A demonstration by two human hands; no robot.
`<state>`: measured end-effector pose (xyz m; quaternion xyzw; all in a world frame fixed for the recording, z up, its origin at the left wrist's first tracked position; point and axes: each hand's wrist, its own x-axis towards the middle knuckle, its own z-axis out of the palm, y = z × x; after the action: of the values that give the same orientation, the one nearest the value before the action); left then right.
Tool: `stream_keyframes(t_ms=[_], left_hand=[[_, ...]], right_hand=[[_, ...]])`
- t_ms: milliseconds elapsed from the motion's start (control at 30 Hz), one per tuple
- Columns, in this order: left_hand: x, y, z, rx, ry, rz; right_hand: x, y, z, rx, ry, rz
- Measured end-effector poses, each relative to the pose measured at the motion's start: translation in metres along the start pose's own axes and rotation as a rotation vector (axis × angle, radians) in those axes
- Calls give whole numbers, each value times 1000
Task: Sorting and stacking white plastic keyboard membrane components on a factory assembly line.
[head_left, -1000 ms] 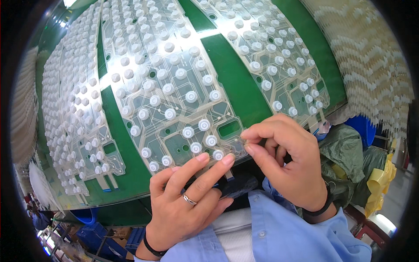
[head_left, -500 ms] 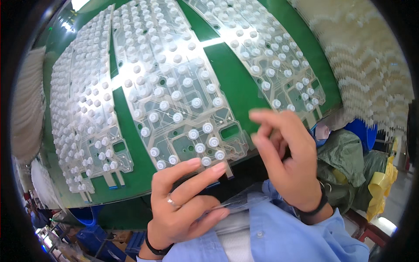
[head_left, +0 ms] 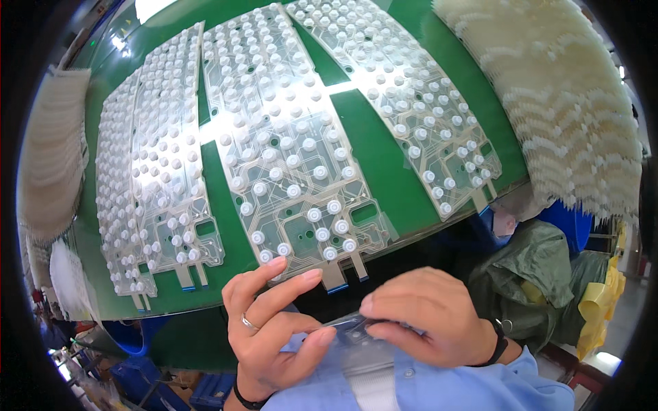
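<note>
My left hand pinches a clear plastic film between thumb and forefinger, its other fingers stretched toward the table edge. At the film's other side, my right hand has its fingers curled and closed on the edge. Just beyond them lies the middle clear keyboard membrane, dotted with white rubber domes, its flat tails hanging at the near edge. My left fingertips come close to its near corner; whether they touch it, I cannot tell.
Domed membranes lie on the green table at left and right. Tall stacks of whitish sheets stand far left and right. Below right are a blue bin, a dark green bag and yellow plastic.
My right hand has come down and left from beside the middle membrane to the film and closed on it. My left hand has shifted slightly down and left, still pinching the film.
</note>
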<state>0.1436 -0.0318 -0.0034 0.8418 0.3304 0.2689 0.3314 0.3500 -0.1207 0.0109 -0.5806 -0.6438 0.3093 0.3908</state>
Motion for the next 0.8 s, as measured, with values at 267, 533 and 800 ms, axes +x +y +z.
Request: stream_keyframes(t_ms=[267,533,800], left_hand=[[38,6,6,162,-218,167],[37,-9,17,151,-255,180],[37,-5,21,205,-255,161]], right_hand=[[34,23,-10,-484,252,73],[34,22,-1,-507,247,157],[42,21,-3,-546,187,166]])
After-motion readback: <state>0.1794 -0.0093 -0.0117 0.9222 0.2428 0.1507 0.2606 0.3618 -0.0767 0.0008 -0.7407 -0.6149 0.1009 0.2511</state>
